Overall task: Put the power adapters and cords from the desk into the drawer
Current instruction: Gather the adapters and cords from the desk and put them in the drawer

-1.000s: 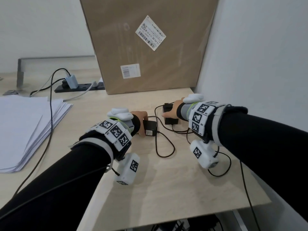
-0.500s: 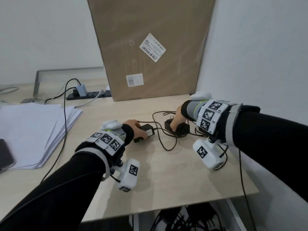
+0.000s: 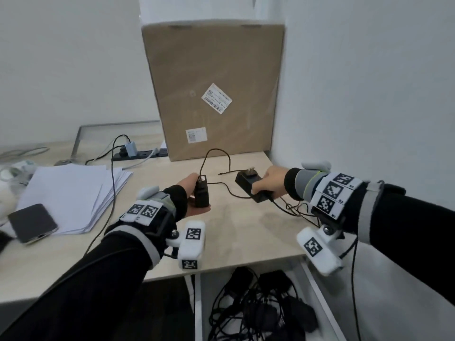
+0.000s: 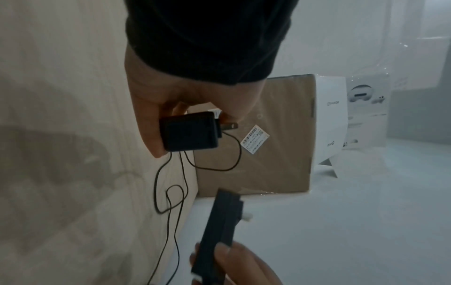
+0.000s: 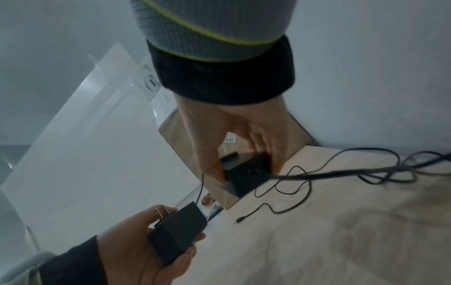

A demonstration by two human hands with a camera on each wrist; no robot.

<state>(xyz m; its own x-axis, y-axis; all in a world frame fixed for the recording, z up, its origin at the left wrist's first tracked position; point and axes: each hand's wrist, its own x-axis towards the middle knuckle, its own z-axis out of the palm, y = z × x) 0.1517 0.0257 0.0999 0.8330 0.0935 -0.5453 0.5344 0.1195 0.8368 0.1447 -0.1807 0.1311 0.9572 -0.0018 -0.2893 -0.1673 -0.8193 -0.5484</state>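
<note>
Two black adapters, each held above the desk (image 3: 246,237) in front of the box (image 3: 214,92). Left adapter (image 3: 202,195): upright, prongs turned toward the box, grasped in the left hand (image 3: 190,198), fingers and thumb wrapped around its body. Its cord (image 3: 216,156) rises from the top, loops toward the box and comes down to the desk. Right adapter (image 3: 251,189): tilted, prongs up, gripped at its near end by the right hand (image 3: 269,180), thumb on one side and fingers on the other. Its cord (image 3: 288,207) trails back over the desk in loose coils. Drawer (image 3: 327,299): open below the desk edge, nearer the viewer than the box, holding what appears to be a dark tangle of adapters and cords; detail there is poor. Left of the box: power strip (image 3: 140,153), paper stack (image 3: 71,190), phone (image 3: 32,222).
</note>
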